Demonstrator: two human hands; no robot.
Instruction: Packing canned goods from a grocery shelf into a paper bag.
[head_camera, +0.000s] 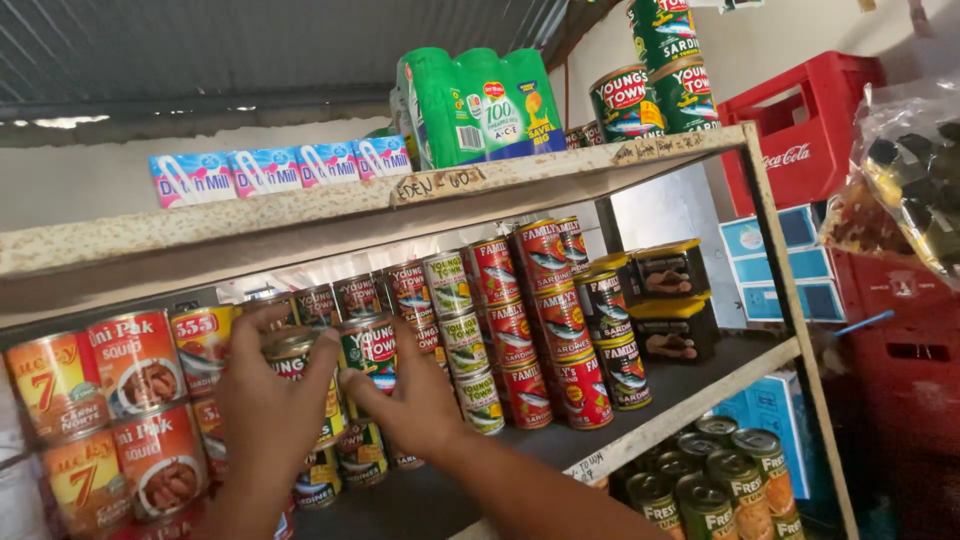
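1. Far left on the middle shelf (690, 395), orange and red squid tins (135, 362) stand stacked in two tiers, tight against each other with no gap between them and my left hand.
2. My left hand (262, 405) reaches up from below with its back to the camera, fingers spread and curled over the top and sides of a green sardine can (296, 352) on the upper tier. My grip there is closed around that can.
3. Just beside it, my right hand (405, 400) comes in from the lower right, forearm angled up across the shelf's front edge. Its fingertips press on a second green sardine can (370, 350), thumb pointing left toward the other hand. I cannot tell whether this grip is truly clamped or only touching.
4. Both cans sit on top of lower green cans (362, 452), in the middle of the row.
5. To the right, red sardine cans (545, 320) rise three high, close behind my right wrist; little room lies between them and my hand.
6. Further right, yellow-lidded black tins (668, 300) stand near the shelf's end, with bare shelf board open in front of them up to the front edge.
7. The upper shelf (300, 215) overhangs closely above the can tops, leaving a narrow gap overhead.
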